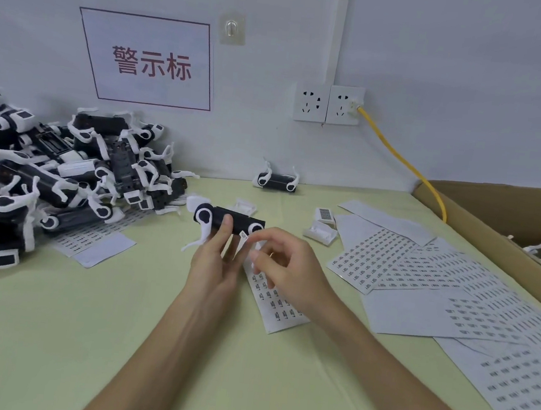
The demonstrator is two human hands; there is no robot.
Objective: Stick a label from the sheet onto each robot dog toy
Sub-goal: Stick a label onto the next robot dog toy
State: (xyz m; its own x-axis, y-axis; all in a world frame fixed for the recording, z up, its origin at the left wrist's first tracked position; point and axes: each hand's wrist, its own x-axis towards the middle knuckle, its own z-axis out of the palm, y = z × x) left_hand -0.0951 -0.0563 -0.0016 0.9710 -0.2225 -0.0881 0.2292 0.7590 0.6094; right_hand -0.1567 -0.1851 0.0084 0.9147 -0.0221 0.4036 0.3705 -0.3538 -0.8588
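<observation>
Left hand (216, 259) grips the light, rigid robot dog toy (228, 222) by its body; right hand (281, 265) pinches 1 flimsy label (243, 235) by its edge.

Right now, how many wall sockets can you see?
2: both on the wall behind the table, side by side. The left socket is free; the right socket has a yellow cable plugged in.

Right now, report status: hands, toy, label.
Left hand grips robot dog toy. Right hand pinches label at toy's edge. Nothing in the way.
</observation>
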